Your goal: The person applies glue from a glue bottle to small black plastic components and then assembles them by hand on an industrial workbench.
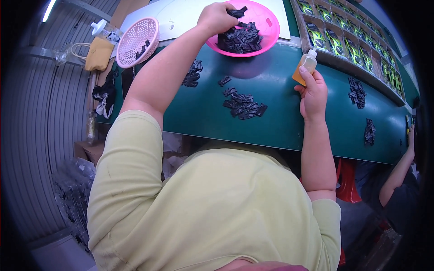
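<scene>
My left hand [218, 19] is over the near-left part of a bright pink basin [270, 34], its fingers closed on small black pieces [238, 12]. A heap of similar black pieces [244, 39] lies in the basin. My right hand [313, 92] grips a small clear squeeze bottle [305, 65] with a white cap and orange-yellow liquid inside. The bottle is tilted, cap up, above the green table [271, 128]. Between my arms a loose pile of black pieces [244, 105] lies on the table, and another pile [193, 73] is partly hidden by my left forearm.
A pale pink perforated basket [131, 41] holds a few black pieces at the left. Behind, at the right, a long divided box [332, 61] carries green-and-black packages. Two more black piles [357, 92] lie at the right, near another person's arm [398, 174].
</scene>
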Action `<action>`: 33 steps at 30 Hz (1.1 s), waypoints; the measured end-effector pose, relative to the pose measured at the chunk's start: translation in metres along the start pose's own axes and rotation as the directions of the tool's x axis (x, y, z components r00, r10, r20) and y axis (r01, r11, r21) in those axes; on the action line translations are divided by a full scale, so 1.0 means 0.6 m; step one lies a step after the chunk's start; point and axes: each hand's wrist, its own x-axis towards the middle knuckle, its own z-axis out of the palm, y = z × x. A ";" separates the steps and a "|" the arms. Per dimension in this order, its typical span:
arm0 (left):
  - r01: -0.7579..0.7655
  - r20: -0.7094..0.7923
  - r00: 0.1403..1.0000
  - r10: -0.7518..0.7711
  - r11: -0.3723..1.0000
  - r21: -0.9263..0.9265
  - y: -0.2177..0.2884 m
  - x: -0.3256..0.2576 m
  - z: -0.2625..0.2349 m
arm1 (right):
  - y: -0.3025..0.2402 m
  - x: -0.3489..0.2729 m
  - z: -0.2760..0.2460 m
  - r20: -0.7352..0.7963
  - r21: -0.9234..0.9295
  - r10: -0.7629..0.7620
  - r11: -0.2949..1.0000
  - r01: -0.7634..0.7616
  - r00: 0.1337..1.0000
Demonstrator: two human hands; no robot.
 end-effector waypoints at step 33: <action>-0.551 0.117 0.834 0.539 0.826 0.122 0.114 -0.280 0.011 | 0.006 0.006 -0.012 -0.006 0.142 0.000 0.990 0.001 1.000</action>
